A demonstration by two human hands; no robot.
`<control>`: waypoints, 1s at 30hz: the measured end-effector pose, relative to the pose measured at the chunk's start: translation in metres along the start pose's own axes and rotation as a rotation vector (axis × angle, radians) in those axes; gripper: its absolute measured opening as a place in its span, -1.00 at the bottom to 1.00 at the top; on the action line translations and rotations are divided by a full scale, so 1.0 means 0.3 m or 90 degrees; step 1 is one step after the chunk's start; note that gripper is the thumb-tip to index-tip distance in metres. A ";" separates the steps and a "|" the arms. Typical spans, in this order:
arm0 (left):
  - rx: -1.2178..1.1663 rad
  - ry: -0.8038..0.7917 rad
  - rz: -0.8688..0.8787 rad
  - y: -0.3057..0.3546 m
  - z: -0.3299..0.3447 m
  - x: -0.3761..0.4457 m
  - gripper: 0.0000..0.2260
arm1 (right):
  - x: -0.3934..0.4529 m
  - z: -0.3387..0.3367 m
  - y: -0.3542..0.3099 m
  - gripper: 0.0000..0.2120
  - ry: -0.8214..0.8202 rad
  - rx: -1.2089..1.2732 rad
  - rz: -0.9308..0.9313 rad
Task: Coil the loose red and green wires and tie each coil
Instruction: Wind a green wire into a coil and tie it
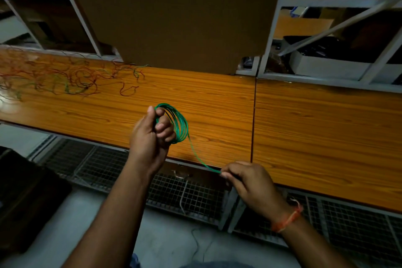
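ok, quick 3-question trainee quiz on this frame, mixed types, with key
1. True or false: the green coil lies flat on the bench.
2. Which hand pinches the loose green tail? A) left B) right C) neither
3. Fill in: the tangled wire pile sits at the bench's far ____ end.

Key
1. False: the left hand holds it up above the bench.
2. B: the right hand pinches it between its fingers.
3. left
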State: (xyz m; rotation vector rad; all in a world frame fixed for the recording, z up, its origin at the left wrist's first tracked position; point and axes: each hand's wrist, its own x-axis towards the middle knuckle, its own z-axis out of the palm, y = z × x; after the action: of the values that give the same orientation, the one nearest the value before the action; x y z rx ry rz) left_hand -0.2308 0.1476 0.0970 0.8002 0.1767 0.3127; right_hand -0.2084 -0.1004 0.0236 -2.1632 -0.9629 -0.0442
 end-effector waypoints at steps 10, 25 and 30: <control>0.458 -0.109 0.076 -0.077 0.050 -0.070 -0.73 | 0.221 -0.211 -0.249 -0.92 -0.027 0.102 -0.140; 0.128 -0.228 -0.123 -0.072 0.084 -0.087 -0.69 | 0.314 -0.180 -0.123 -0.85 0.006 0.391 0.062; -0.033 -0.273 -0.216 -0.080 0.099 -0.071 -0.71 | 0.295 -0.144 -0.113 -0.69 -0.086 0.574 0.174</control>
State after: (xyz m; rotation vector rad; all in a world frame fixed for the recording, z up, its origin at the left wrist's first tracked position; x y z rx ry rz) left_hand -0.2379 0.1045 0.1009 0.7538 -0.0993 -0.1758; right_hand -0.1561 -0.0586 0.1034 -1.4344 -0.5742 0.5671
